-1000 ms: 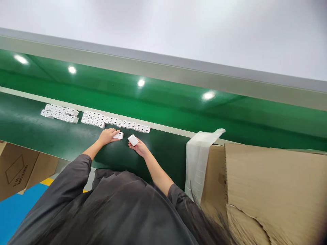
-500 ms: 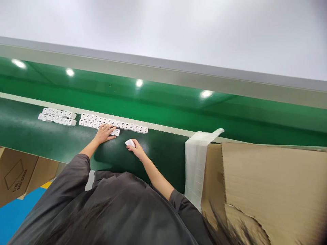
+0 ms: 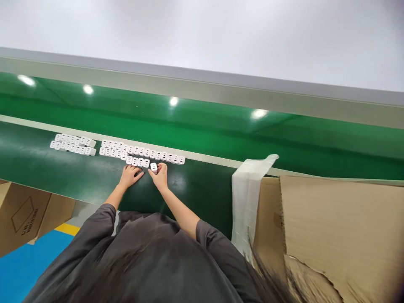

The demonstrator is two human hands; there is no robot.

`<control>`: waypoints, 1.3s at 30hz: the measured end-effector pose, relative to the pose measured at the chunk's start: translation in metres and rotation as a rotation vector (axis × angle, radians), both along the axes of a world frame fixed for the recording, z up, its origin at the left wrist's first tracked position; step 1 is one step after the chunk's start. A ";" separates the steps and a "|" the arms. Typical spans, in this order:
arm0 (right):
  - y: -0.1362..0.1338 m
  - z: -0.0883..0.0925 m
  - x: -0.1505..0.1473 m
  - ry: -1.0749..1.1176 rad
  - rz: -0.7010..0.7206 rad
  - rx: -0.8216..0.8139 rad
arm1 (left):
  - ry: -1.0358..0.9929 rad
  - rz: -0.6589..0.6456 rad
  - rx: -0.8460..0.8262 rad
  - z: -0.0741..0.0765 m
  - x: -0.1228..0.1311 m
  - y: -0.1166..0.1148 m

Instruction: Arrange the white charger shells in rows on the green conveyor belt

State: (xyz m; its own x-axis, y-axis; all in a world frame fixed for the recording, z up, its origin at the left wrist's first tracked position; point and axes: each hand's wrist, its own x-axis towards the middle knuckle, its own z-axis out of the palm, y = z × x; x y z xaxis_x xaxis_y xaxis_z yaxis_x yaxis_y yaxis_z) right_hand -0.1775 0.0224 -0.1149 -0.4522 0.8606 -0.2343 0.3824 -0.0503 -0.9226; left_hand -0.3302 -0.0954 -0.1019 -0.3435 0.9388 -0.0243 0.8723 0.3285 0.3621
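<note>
Several small white plug-like parts lie in two neat rows on the dark green belt. A shorter group of the same parts sits further left. My right hand pinches one white part and holds it at the right end of the near row. My left hand rests on the belt just below that row, fingers stretched toward the parts and touching the nearest ones.
A large open cardboard box stands at the right, with a white plastic liner draped over its edge. A metal rail runs along the far side of the belt. Another cardboard box sits on the floor at left.
My right hand has carried the white part up and left from the open belt to the end of the near row. My left hand has slid slightly back along that row.
</note>
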 end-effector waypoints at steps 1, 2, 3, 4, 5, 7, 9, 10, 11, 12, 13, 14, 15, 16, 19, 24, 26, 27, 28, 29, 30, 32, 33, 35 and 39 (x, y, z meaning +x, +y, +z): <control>-0.002 -0.001 0.000 0.002 0.007 -0.003 | -0.010 0.002 -0.008 0.000 -0.002 0.003; -0.003 -0.001 0.000 0.004 0.013 -0.006 | -0.019 0.005 -0.015 0.000 -0.004 0.006; -0.003 -0.001 0.000 0.006 0.017 -0.009 | -0.027 0.008 -0.022 0.000 -0.005 0.009; -0.003 -0.001 -0.001 0.009 0.020 -0.010 | -0.036 0.011 -0.029 0.000 -0.006 0.011; -0.002 0.000 -0.003 0.013 0.022 -0.012 | -0.046 0.012 -0.036 0.001 -0.007 0.014; 0.000 0.001 -0.006 0.029 0.035 -0.017 | -0.067 0.009 -0.046 0.001 -0.006 0.018; 0.002 0.001 -0.008 0.052 0.058 -0.030 | -0.080 0.012 -0.051 0.001 -0.005 0.020; 0.002 0.001 -0.008 0.065 0.071 -0.037 | -0.082 0.020 -0.050 0.001 -0.004 0.021; 0.002 0.000 -0.008 0.077 0.083 -0.045 | -0.082 0.030 -0.047 0.001 -0.004 0.022; 0.000 0.000 -0.007 0.087 0.093 -0.053 | -0.081 0.041 -0.042 0.002 -0.004 0.022; -0.001 -0.001 -0.005 0.094 0.100 -0.060 | -0.080 0.048 -0.034 0.003 -0.004 0.022; -0.004 -0.001 -0.001 0.098 0.103 -0.067 | -0.079 0.049 -0.023 0.006 -0.003 0.022; -0.006 -0.001 0.005 0.098 0.103 -0.074 | -0.079 0.045 -0.009 0.009 -0.001 0.022; -0.009 0.000 0.014 0.096 0.103 -0.082 | -0.080 0.034 0.012 0.013 0.003 0.023; -0.014 0.007 0.058 0.087 0.121 -0.114 | -0.094 -0.035 0.116 0.031 0.030 0.034; -0.020 0.033 0.180 0.041 0.198 -0.131 | -0.231 -0.356 0.356 0.087 0.108 0.089; -0.028 0.051 0.235 -0.015 0.190 -0.113 | -0.307 -0.536 0.438 0.123 0.149 0.119; -0.034 0.062 0.263 -0.046 0.181 -0.102 | -0.347 -0.640 0.488 0.145 0.170 0.133; -0.041 0.076 0.289 -0.072 0.167 -0.093 | -0.388 -0.764 0.561 0.167 0.193 0.146; -0.048 0.093 0.314 -0.100 0.161 -0.086 | -0.426 -0.882 0.633 0.189 0.215 0.158; -0.054 0.113 0.338 -0.135 0.165 -0.080 | -0.449 -0.982 0.677 0.210 0.237 0.168; -0.063 0.164 0.382 -0.225 0.216 -0.078 | -0.410 -1.134 0.708 0.243 0.280 0.183; -0.065 0.195 0.401 -0.271 0.257 -0.081 | -0.354 -1.199 0.695 0.253 0.299 0.188; -0.064 0.260 0.437 -0.252 0.328 -0.109 | -0.212 -1.287 0.647 0.261 0.334 0.195; -0.042 0.367 0.498 -0.148 0.280 -0.081 | -0.038 -1.305 0.592 0.243 0.375 0.199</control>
State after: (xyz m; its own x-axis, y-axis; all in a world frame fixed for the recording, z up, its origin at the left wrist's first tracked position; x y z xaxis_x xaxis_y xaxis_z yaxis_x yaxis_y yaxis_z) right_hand 0.3207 -0.0199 0.2523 -0.6243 0.6839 -0.3777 0.5217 0.0051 -0.8531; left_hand 0.0449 0.1039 0.1413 0.7485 0.4515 0.4856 0.4141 -0.8903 0.1895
